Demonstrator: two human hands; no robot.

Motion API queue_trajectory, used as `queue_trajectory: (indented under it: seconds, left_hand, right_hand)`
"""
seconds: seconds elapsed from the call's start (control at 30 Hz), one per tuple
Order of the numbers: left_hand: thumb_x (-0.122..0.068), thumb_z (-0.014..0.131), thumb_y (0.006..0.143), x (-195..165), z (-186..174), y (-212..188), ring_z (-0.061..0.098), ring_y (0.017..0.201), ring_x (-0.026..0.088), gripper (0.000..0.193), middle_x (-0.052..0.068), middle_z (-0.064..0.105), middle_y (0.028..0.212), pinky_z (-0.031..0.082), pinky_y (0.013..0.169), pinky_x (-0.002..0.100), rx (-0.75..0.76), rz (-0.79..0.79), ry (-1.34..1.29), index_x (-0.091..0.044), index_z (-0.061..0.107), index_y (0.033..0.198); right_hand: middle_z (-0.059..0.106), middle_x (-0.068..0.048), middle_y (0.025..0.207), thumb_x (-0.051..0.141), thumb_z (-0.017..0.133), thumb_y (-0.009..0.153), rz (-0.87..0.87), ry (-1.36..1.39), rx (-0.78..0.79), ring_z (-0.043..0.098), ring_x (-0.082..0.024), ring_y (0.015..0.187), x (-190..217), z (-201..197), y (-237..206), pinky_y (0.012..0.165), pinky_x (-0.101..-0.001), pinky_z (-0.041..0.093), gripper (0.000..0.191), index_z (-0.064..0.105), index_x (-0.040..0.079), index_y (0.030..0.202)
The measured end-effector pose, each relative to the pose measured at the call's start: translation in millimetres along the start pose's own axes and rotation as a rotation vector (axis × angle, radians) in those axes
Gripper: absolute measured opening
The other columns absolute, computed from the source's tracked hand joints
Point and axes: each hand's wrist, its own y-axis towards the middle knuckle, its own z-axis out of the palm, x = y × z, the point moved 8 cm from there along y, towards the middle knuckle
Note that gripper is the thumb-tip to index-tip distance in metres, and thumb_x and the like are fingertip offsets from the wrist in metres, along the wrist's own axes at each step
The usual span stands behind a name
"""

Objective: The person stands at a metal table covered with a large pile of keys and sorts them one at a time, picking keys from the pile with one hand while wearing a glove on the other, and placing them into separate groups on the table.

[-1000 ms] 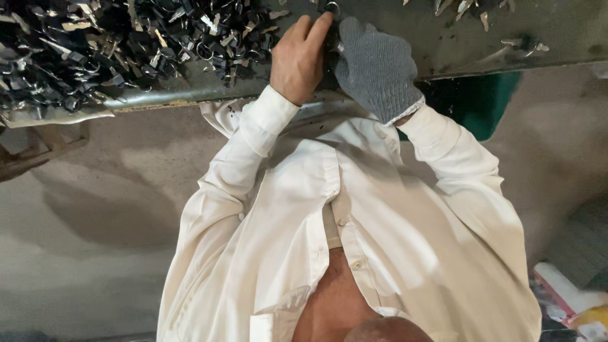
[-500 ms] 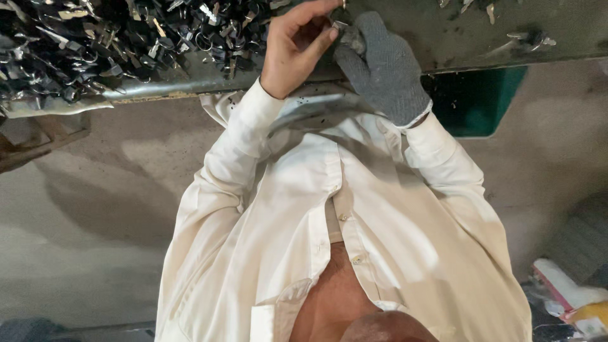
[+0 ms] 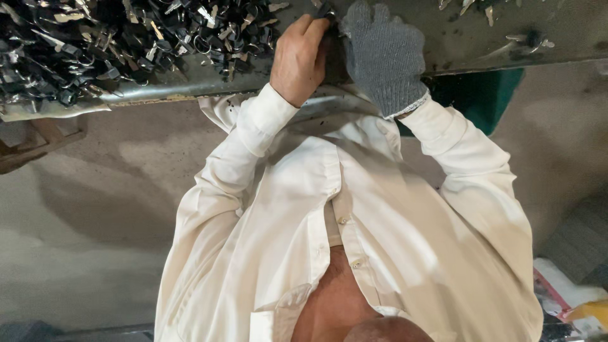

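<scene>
**Hands meet over a small part at the tabletop edge**

Left hand [image 3: 299, 58], bare, curled shut with fingertips pinching a small dark metal part [image 3: 327, 11] near the top of the view. Right hand [image 3: 383, 54], in a grey knit glove, flat-backed toward the camera, fingers bent forward onto the same spot; whether it grips the part or only steadies it cannot be told, since the glove hides the fingertips. The two hands touch, thumb side to thumb side.

Part sits on the grey metal tabletop [image 3: 456, 38], between the hands, close to the near edge. Its shape is too small and shadowed to make out.

Left of the bare hand: a large heap [image 3: 95, 50] of dark and bright metal pieces, many ring-shaped, spread to the frame edge. Right of the glove: only a few scattered pieces [image 3: 513, 41], well apart from each other.

Progress, as a judgement: one piece in hand, the heap looks barely reduced, few lie on the far side. Most of the work appears left.

Below: white shirt sleeves, concrete floor [image 3: 82, 190], a green bin [image 3: 484, 95] under the tabletop.
</scene>
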Motion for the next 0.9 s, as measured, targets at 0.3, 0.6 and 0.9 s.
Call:
queue_trajectory:
  seconds: [0.3,0.6,0.9]
  left_hand:
    - [0.004,0.066,0.093,9.2,5.2,-0.3,0.059,0.097,0.045,0.031,0.022,0.058,0.109,0.050,0.083,0.051,-0.028,0.058,0.080,0.003,0.057,0.123]
    - [-0.003,0.069,0.100,19.9,9.7,-0.7,0.059,0.099,0.042,0.028,0.019,0.059,0.107,0.049,0.085,0.050,0.019,-0.083,0.079,0.000,0.060,0.126]
    - [0.009,0.069,0.094,-18.3,-55.9,-19.7,0.058,0.115,0.038,0.049,0.014,0.057,0.129,0.051,0.098,0.046,-0.034,0.035,0.056,-0.005,0.057,0.139]
  right_hand:
    - [0.070,-0.011,0.088,0.033,0.073,0.090,-0.011,-0.166,0.028,0.070,-0.027,0.066,6.7,8.8,6.1,0.046,-0.0421,0.050,0.035,0.061,0.009,0.112]
    - [0.069,-0.021,0.085,0.040,0.071,0.113,0.022,0.495,0.233,0.071,-0.040,0.081,-43.2,24.2,1.0,0.066,-0.0480,0.055,0.040,0.057,0.003,0.116]
    - [0.072,-0.021,0.108,0.028,0.077,0.102,-0.023,0.539,-0.201,0.071,-0.039,0.090,-23.0,-17.9,-4.5,0.075,-0.0462,0.057,0.047,0.053,0.004,0.136]
